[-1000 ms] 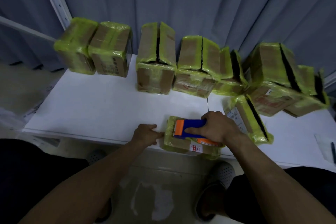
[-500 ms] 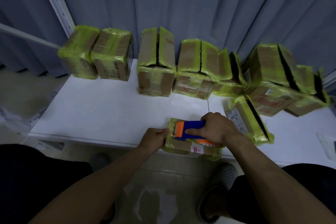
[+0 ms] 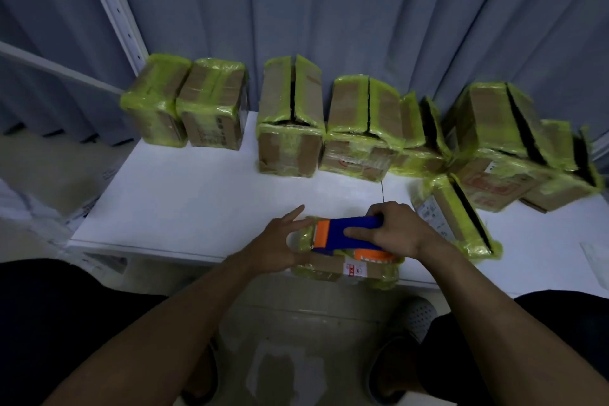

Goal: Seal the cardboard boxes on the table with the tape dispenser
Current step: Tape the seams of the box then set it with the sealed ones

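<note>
Grey-blue curtains (image 3: 362, 10) hung behind a white table (image 3: 184, 201). Along its far edge stood a row of cardboard boxes (image 3: 290, 128), all banded in yellow-green tape, several with a dark open seam between the top flaps. One more taped box (image 3: 454, 217) lay tilted near the right.

At the near edge, partly over the lip, sat a small flat box (image 3: 329, 269), brown card under glossy yellow-green tape, with a white and red label on its near side. On top of it lay the tape dispenser (image 3: 342, 231): a blue body, an orange front plate pointing left, and an orange roll at its right end. The right hand (image 3: 402, 231) gripped the blue body, fingers curled round it. The left hand (image 3: 280, 247) was spread, fingers mostly straight, touching the box's left end.
</note>
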A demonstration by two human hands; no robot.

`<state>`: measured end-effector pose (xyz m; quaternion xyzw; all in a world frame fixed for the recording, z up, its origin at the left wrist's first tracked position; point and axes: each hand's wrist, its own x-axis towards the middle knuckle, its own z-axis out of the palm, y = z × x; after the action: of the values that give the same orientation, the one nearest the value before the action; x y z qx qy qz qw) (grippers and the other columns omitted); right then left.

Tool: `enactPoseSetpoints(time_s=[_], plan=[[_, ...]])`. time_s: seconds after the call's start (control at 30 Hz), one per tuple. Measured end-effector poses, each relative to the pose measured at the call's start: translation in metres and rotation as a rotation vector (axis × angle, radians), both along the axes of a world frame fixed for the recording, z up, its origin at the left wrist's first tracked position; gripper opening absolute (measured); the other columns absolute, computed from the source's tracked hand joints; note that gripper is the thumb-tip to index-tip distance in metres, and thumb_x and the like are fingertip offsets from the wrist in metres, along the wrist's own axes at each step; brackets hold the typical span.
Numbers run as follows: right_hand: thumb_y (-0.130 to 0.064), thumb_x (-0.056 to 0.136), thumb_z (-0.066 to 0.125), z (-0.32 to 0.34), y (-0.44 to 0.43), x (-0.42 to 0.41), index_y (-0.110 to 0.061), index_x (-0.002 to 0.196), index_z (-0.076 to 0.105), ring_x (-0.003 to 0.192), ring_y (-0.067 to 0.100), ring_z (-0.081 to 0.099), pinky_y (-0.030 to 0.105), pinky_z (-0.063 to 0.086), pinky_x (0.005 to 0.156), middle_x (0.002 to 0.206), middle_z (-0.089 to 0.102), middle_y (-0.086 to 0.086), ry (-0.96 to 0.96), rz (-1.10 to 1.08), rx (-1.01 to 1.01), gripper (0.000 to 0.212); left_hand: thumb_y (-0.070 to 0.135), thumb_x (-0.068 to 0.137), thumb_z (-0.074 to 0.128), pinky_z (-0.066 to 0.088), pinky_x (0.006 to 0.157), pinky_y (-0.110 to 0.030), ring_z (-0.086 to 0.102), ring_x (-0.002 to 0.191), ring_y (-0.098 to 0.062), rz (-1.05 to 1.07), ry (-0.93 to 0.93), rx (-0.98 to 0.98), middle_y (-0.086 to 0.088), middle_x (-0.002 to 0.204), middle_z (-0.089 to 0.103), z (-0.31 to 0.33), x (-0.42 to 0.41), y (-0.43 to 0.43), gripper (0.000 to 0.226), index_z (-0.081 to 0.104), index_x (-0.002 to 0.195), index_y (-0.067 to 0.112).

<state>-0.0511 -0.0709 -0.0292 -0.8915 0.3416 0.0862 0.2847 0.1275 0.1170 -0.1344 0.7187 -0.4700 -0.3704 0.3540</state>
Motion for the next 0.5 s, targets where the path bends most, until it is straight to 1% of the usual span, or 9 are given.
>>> enactPoseSetpoints(time_s=[0.07,0.1,0.2,0.27,0.37,0.5], plan=[[-0.068,0.080,0.073,0.000,0.000,-0.005,-0.021,0.087,0.065,0.073,0.010,0.067,0.023,0.047,0.060,0.082,0.068,-0.002,-0.029,-0.043,0.030,0.048,0.072,0.066,0.075,0.029,0.118,-0.043,0.019,0.149,-0.009,-0.061,-0.045,0.010,0.011,0.164,0.018,0.000,0.006,-0.004,0.094,0.035,0.148,0.049],[-0.068,0.080,0.073,0.000,0.000,-0.008,-0.021,0.087,0.065,0.071,0.010,0.067,0.022,0.045,0.058,0.081,0.068,-0.002,-0.040,-0.063,0.046,0.048,0.078,0.064,0.071,0.026,0.119,-0.044,0.017,0.149,-0.010,-0.080,-0.100,0.046,0.012,0.164,0.016,-0.001,0.008,-0.006,0.098,0.032,0.149,0.050],[-0.068,0.081,0.071,-0.003,0.005,-0.016,-0.019,0.084,0.067,0.069,0.010,0.067,0.019,0.044,0.058,0.076,0.069,-0.002,-0.077,-0.109,0.093,0.049,0.086,0.065,0.062,0.022,0.120,-0.048,0.011,0.150,-0.014,-0.121,-0.248,0.205,0.019,0.164,0.006,-0.003,0.014,-0.005,0.102,0.021,0.152,0.052],[-0.066,0.079,0.074,-0.005,0.007,-0.019,-0.016,0.084,0.070,0.069,0.011,0.069,0.020,0.046,0.059,0.074,0.071,-0.001,-0.132,-0.161,0.141,0.050,0.096,0.058,0.052,0.023,0.119,-0.052,0.009,0.151,-0.015,-0.136,-0.298,0.258,0.020,0.164,0.004,-0.001,0.015,-0.004,0.105,0.015,0.150,0.059],[-0.064,0.076,0.078,-0.003,0.004,-0.022,-0.013,0.087,0.075,0.069,0.011,0.072,0.021,0.052,0.060,0.075,0.074,-0.001,-0.175,-0.243,0.229,0.052,0.099,0.060,0.044,0.023,0.118,-0.055,0.010,0.151,-0.015,-0.156,-0.373,0.290,0.021,0.164,0.003,-0.003,0.015,0.001,0.097,0.004,0.144,0.068],[-0.066,0.081,0.072,0.003,0.007,-0.027,-0.021,0.084,0.073,0.068,0.008,0.069,0.017,0.045,0.057,0.077,0.072,-0.004,-0.108,-0.183,0.177,0.046,0.100,0.064,0.036,0.031,0.114,-0.057,0.019,0.150,-0.018,-0.181,-0.432,0.295,0.021,0.164,0.005,-0.010,0.016,0.003,0.092,-0.002,0.142,0.070]])
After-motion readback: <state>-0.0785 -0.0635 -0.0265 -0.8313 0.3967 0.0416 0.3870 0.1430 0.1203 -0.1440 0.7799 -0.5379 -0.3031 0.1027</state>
